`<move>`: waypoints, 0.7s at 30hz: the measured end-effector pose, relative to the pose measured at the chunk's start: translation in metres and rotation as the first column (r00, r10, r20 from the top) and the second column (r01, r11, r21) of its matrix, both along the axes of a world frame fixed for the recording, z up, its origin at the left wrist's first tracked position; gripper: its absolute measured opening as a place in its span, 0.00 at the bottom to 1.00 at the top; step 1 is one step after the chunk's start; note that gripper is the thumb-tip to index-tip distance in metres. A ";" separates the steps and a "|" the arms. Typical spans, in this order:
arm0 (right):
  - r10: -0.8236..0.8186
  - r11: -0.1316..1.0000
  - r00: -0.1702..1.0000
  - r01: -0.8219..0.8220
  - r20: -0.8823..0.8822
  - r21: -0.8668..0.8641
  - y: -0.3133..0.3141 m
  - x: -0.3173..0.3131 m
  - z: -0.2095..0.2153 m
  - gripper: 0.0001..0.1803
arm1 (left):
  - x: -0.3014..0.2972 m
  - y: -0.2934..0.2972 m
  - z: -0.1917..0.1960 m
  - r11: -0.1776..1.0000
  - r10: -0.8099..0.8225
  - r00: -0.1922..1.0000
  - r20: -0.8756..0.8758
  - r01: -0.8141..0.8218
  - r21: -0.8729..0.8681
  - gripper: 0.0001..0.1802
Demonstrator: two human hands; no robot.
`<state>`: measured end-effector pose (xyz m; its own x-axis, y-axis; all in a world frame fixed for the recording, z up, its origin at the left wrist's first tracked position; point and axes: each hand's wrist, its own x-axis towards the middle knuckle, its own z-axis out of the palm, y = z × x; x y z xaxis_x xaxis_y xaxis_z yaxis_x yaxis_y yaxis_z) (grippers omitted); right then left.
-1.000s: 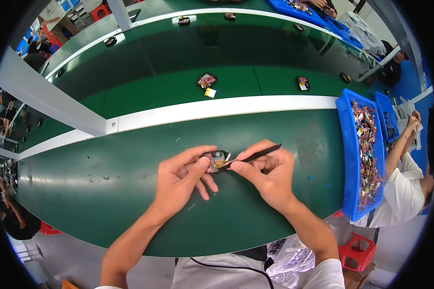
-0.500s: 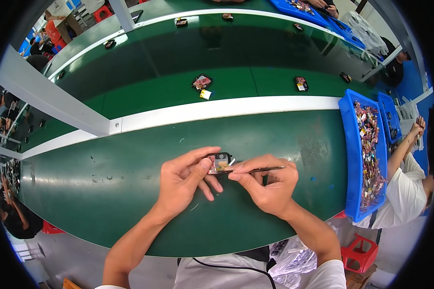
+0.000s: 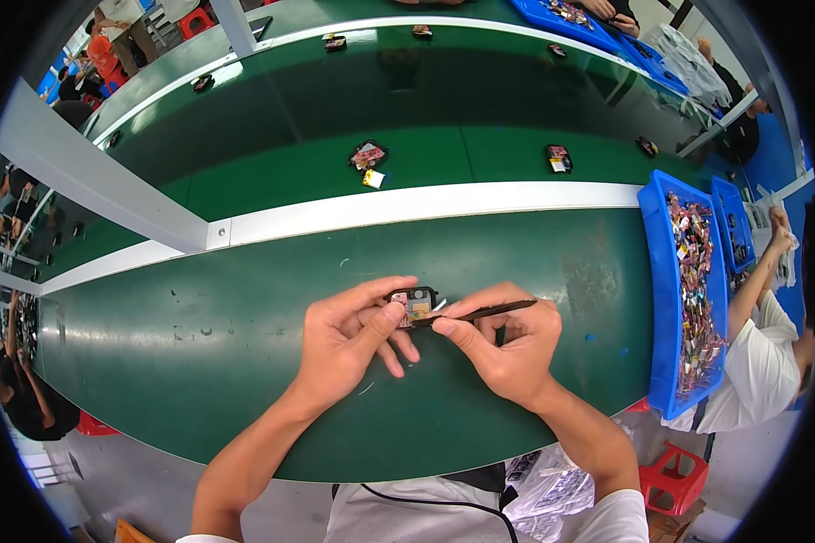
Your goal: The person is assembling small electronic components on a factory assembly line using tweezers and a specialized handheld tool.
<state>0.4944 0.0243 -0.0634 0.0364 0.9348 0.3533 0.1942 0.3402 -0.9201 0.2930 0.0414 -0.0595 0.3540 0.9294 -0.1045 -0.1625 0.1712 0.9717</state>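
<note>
My left hand (image 3: 349, 339) grips a small black electronic housing (image 3: 423, 294) by its left side, thumb on top and fingers beneath. Inside the open housing a reddish circuit board and grey and yellowish parts show. Between the thumb and fingers of my right hand (image 3: 507, 344) is a pair of slim black tweezers (image 3: 487, 310). Their tip reaches into the lower part of the housing, where the exact contact is too small to make out. A short white strip (image 3: 439, 305) sticks out at the housing's right edge.
On my right stands a long blue tray (image 3: 665, 362) heaped with small circuit boards. Beyond the white rail (image 3: 407, 197), several black housings lie on a green belt, one (image 3: 369, 156) beside a white-and-yellow piece (image 3: 374, 179). A slanting metal post (image 3: 109, 172) rises at left. Other people sit around.
The housings on the belt have shifted slightly left. My right hand has tilted the tweezers, which show more of their length. My left hand keeps its hold on the housing.
</note>
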 end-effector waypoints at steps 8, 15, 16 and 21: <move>-0.015 1.000 1.000 0.015 -0.023 0.017 0.000 0.000 0.000 0.06 | 0.001 0.001 -0.002 1.000 0.014 1.000 0.001 -0.014 0.010 0.18; 0.020 0.997 0.999 -0.024 0.045 0.079 0.000 0.004 0.004 0.06 | 0.006 0.000 -0.002 1.000 0.028 1.000 0.004 -0.028 -0.006 0.18; 0.022 0.995 0.998 -0.028 0.060 0.098 0.001 0.005 0.004 0.05 | 0.007 0.000 -0.002 1.000 0.029 1.000 0.005 -0.028 -0.007 0.18; 0.064 0.979 0.989 -0.088 0.133 0.184 0.005 0.013 0.000 0.07 | 0.011 0.004 0.000 0.999 0.029 0.999 -0.018 -0.030 -0.045 0.17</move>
